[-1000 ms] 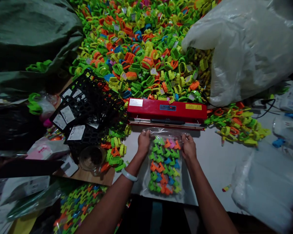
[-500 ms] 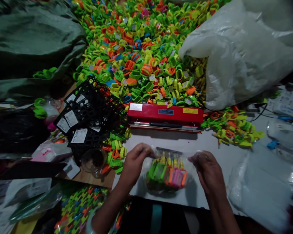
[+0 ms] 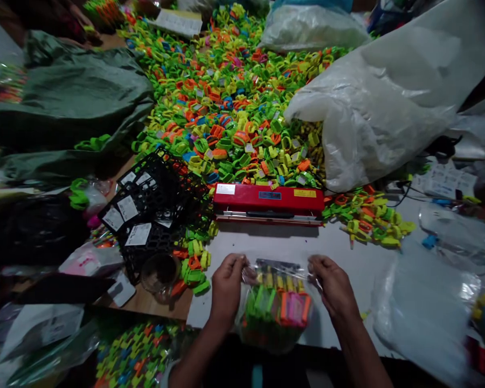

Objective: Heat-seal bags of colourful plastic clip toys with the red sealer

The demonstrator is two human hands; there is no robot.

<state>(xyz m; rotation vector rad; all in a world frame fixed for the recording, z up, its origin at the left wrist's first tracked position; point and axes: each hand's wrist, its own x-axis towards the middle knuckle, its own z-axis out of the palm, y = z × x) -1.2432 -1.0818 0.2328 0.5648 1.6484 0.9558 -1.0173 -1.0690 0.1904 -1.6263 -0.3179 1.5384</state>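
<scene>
white tabletop [image 3: 334, 243]; clear filled bag [image 3: 272, 308] between left hand [image 3: 227, 285] and right hand [image 3: 334, 284], each pinching 1 top corner.

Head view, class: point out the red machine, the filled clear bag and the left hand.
Red machine [image 3: 269, 204], head view: cover, just below its panel.
Filled clear bag [image 3: 275, 307], head view: clear front over its contents.
Left hand [image 3: 228, 276], head view: middle of the hand.

Mid-frame I see a red machine [image 3: 269, 197]; low centre, a clear bag [image 3: 275, 335] showing green, orange and pink. Top centre, the pile [image 3: 230, 110] is mottled green, yellow and orange. Upper left, the cloth [image 3: 83, 91] looks dark green, though dimly lit.
</scene>
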